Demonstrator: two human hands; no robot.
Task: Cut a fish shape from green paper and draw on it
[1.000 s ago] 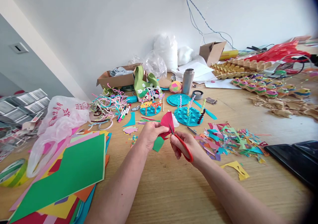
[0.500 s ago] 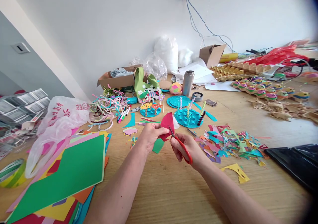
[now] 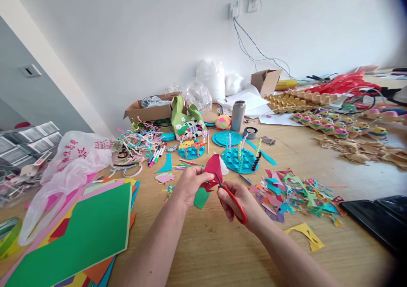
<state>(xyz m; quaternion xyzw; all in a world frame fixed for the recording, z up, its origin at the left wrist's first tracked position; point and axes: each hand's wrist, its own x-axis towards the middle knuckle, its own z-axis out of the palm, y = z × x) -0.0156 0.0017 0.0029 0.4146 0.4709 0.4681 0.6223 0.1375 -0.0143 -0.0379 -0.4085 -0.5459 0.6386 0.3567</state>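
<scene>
Pinched in my left hand (image 3: 193, 182) is a piece of red paper (image 3: 213, 166), held up over the table. My right hand (image 3: 234, 198) is closed around red-handled scissors (image 3: 235, 204), whose blades meet the red paper near its right edge. Below the left hand lies a green paper piece (image 3: 201, 198). A white piece (image 3: 223, 166) shows behind the red paper. Past the hands stand blue painted egg-tray discs, one (image 3: 237, 162) with twisted pipe cleaners upright on it and a smaller one (image 3: 190, 152) with orange and yellow paper shapes.
Coloured paper sheets (image 3: 79, 223) are stacked at the left beside a plastic bag (image 3: 74, 155). Paper scraps (image 3: 295, 193) are heaped at the right, near a black object (image 3: 375, 219). A metal bottle (image 3: 238, 115), tape roll (image 3: 250, 132) and pipe cleaners (image 3: 136, 145) lie farther back.
The view has tilted up slightly, so everything sits lower in the picture. Both hands keep nearly the same hold on the red paper and scissors.
</scene>
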